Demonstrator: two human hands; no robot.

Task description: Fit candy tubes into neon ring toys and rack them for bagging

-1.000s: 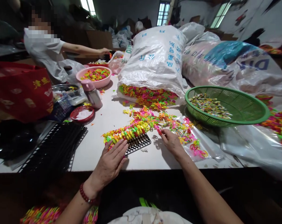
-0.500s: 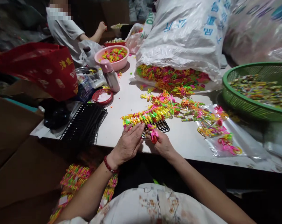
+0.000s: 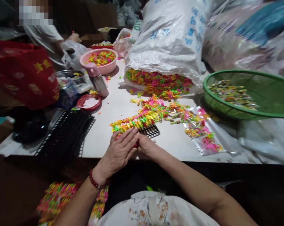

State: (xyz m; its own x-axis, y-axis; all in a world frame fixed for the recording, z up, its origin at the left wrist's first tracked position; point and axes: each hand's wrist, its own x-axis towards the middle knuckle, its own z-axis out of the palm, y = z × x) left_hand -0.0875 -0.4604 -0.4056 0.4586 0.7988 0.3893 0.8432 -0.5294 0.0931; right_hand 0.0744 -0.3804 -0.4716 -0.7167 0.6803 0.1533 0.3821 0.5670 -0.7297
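A black grid rack lies on the white table, with a row of bright plastic pieces stuck along it. My left hand rests at the rack's near end, fingers stretched flat over the pieces. My right hand is tucked against it from the right, fingertips curled under the left fingers and pinched on a small pink piece that barely shows. Loose neon pieces are scattered just beyond the rack.
A white sack spills pieces onto the table. A green basket stands right, a clear bag before it. At left are stacked black racks, a red dish, a bottle, a pink bowl and a red bag. Another person works far left.
My right hand left the loose pile, picked up a pink piece and came back to the rack's near end beside my left hand. The view dropped and shifted.
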